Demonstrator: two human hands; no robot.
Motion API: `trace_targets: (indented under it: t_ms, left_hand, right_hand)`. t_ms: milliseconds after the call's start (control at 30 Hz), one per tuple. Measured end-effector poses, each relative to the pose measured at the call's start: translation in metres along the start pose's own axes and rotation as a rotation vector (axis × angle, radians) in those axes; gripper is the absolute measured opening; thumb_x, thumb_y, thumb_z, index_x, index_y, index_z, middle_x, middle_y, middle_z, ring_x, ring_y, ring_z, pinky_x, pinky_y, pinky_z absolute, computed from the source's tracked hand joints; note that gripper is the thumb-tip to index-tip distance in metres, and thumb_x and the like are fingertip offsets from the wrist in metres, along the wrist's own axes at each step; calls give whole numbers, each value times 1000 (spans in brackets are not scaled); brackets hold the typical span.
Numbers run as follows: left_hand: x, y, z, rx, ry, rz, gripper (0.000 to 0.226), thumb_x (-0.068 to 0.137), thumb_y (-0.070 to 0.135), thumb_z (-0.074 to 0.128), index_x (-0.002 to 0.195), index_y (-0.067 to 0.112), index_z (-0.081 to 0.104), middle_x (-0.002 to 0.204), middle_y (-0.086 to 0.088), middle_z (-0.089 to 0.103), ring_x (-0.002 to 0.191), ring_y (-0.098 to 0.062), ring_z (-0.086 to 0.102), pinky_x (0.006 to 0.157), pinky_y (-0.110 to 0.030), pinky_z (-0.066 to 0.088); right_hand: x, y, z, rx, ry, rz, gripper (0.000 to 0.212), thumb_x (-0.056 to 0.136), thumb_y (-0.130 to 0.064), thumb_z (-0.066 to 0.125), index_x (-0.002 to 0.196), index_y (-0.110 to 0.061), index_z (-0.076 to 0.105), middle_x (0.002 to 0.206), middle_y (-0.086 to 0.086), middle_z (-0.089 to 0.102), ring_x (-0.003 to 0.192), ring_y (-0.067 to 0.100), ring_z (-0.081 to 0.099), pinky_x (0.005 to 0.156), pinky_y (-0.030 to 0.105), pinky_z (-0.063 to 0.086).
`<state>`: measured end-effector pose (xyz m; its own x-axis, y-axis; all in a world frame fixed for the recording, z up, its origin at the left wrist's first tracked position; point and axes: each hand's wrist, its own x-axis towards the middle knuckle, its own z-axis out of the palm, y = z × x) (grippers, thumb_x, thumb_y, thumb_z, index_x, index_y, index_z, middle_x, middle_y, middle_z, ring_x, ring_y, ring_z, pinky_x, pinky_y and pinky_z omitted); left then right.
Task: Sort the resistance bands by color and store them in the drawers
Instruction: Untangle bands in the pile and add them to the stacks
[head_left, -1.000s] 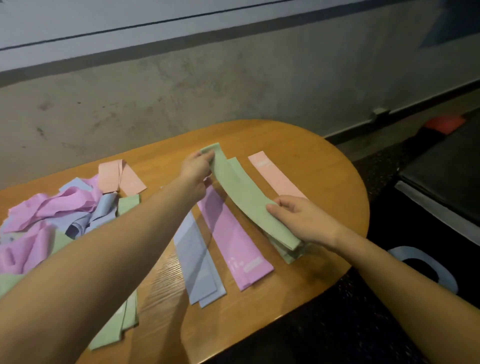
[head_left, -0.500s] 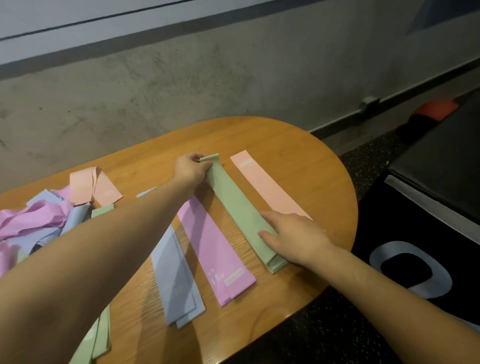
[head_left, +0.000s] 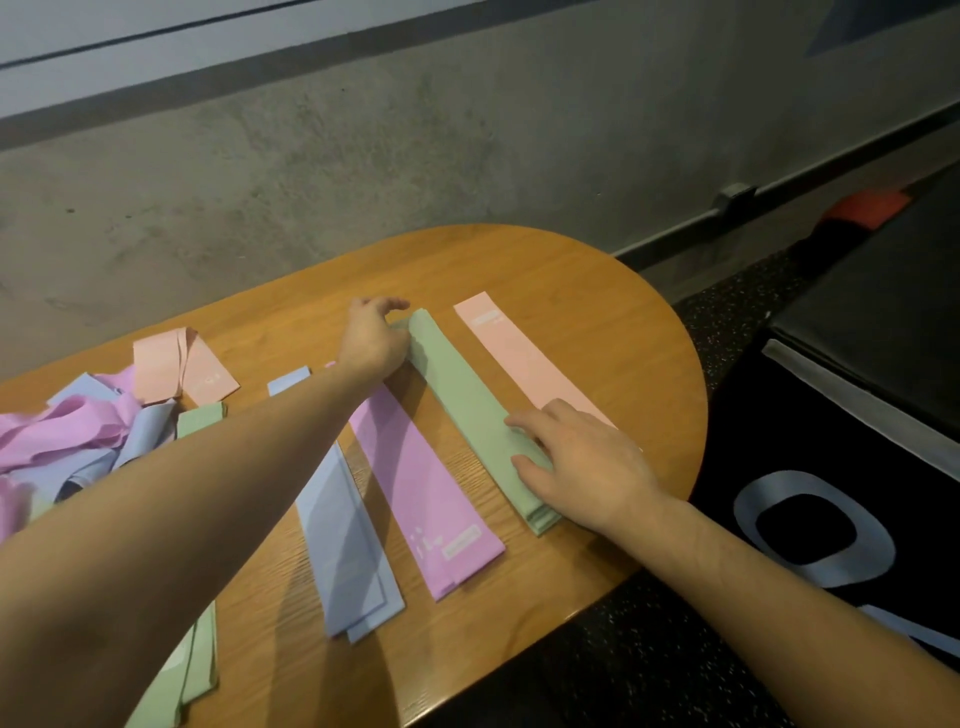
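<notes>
Four sorted rows lie on the wooden table (head_left: 571, 280): blue bands (head_left: 343, 525), a purple band (head_left: 415, 483), a green stack (head_left: 467, 395) and a peach band (head_left: 519, 358). My left hand (head_left: 374, 338) sits at the far end of the green stack, fingers loosely bent and touching its left edge, with the band's end showing free beside it. My right hand (head_left: 582, 457) lies flat on the near end of the green stack and presses it down. No drawers are in view.
A tangled pile of purple, blue and green bands (head_left: 78, 436) lies at the left, with folded peach bands (head_left: 176, 369) behind it. More green bands (head_left: 197, 670) lie under my left forearm. A black padded box (head_left: 857, 415) stands right of the table, and a concrete wall stands behind.
The green band that both hands held lifted has been laid down onto the green stack. My right hand flattened on its near end, and my left hand's fingers came off the far end.
</notes>
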<state>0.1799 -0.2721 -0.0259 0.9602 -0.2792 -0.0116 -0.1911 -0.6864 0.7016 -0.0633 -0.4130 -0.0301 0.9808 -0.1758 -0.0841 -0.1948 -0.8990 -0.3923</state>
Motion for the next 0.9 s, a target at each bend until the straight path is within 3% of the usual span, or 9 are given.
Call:
trace_targets:
  t_ms: [200,400,533,700,900]
  left_hand:
    - [-22,-22,-27,25,-10,118,19,94,18,63,112,24,67,124,3,46,82,-10,58,81,-33,51]
    - [-67,-68,-72,146,35,231,16,92,11,62,100,21,71,110,0,57,95,-18,58,81,-26,37]
    - [-102,-101,-106,196,79,260,17,90,8,62,99,17,72,104,-2,61,95,-21,58,82,-30,40]
    - [-137,-145,-145,259,67,243,15,92,17,62,103,20,71,115,4,59,112,-12,52,96,-26,36]
    - [-155,-182,-172,406,32,227,25,94,30,59,117,25,66,130,4,58,124,-16,51,105,-39,44]
  right_hand:
    - [-2,-14,-4,66,13,-57,42,100,-46,48,141,-39,46,132,-10,53,119,12,52,92,36,51]
    - [1,-51,-4,126,60,-141,35,96,-38,54,131,-35,59,129,-10,59,120,12,52,98,32,46]
    - [3,-85,3,129,23,-215,32,97,-37,57,128,-34,61,120,-8,61,111,12,56,90,28,44]
    - [4,-132,23,135,-8,-285,27,96,-37,57,122,-33,65,115,-7,63,106,13,57,90,33,46]
    - [9,-183,44,129,-84,-323,25,97,-38,58,120,-33,65,117,-10,62,105,8,55,88,28,46]
